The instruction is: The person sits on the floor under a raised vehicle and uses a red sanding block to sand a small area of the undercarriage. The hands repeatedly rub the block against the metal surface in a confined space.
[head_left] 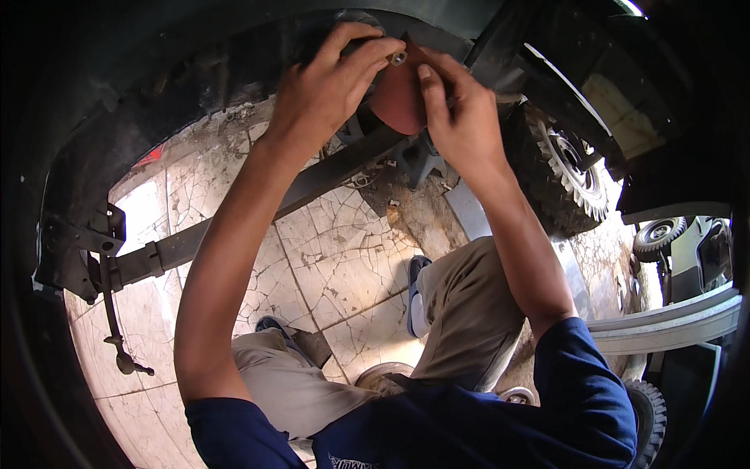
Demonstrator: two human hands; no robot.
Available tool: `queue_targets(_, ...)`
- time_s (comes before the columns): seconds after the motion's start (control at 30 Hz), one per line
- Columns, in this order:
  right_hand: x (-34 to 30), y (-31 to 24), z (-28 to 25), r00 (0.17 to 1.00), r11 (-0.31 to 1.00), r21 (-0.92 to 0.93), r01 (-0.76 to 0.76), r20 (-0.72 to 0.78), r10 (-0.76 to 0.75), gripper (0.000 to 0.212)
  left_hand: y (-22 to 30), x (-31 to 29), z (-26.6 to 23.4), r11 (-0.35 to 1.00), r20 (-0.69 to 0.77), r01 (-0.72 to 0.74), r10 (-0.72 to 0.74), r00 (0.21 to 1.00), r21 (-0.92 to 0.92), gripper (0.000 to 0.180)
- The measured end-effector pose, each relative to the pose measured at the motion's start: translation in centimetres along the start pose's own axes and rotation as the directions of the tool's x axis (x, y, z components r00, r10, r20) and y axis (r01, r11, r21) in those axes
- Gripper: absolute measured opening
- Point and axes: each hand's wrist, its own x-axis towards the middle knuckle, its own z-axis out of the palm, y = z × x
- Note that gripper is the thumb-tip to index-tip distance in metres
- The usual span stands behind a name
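Note:
Both my hands are raised in front of the dark underside of a vehicle. My left hand (332, 82) has its fingers pinched around a small metal sleeve (398, 58), whose round end with a hole faces out. A curved piece of reddish-brown sandpaper (397, 100) hangs just below that sleeve. My right hand (466, 105) grips the sandpaper's upper right side between thumb and fingers. The sandpaper's top edge comes up against the sleeve; whether it wraps around it, I cannot tell.
Behind my forearms a dark metal beam (312, 182) runs across, with a hanging rod (117, 344) at its left end. A knobbly tyre (547, 172) stands at the right. Below lies cracked tile floor (336, 242). A curved pale metal rail (672, 324) lies far right.

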Motion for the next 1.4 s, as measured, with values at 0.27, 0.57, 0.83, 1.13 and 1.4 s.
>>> queue_targets(0.27,0.0,-0.4,0.0,0.997,0.998,-0.034,-0.058,0.056,0.06,0.028,-0.3,0.4,0.0,0.997,-0.053,-0.071,0.073,0.996,0.04,0.024)
queue_targets(0.57,0.0,-1.0,-0.5,1.0,0.999,-0.051,0.016,0.023,-0.015,0.027,0.1,0.1,0.0,0.999,0.007,0.034,-0.034,0.999,-0.005,0.027)
queue_targets(0.83,0.1,-0.8,-0.5,0.999,0.996,-0.081,0.034,0.02,-0.032,0.024,0.1,-0.2,-0.1,1.0,-0.011,0.0,0.001,1.0,0.013,0.024)
queue_targets(1.13,0.2,-0.7,-0.7,0.999,0.997,-0.071,0.034,-0.01,-0.035,0.024,0.2,-0.1,0.1,1.0,-0.034,0.0,0.001,0.999,0.03,0.027)
queue_targets(1.4,0.3,-0.6,-0.8,1.0,0.998,-0.057,-0.002,0.026,0.003,0.027,0.1,0.3,0.1,1.0,-0.054,-0.03,0.03,0.998,0.01,0.026)
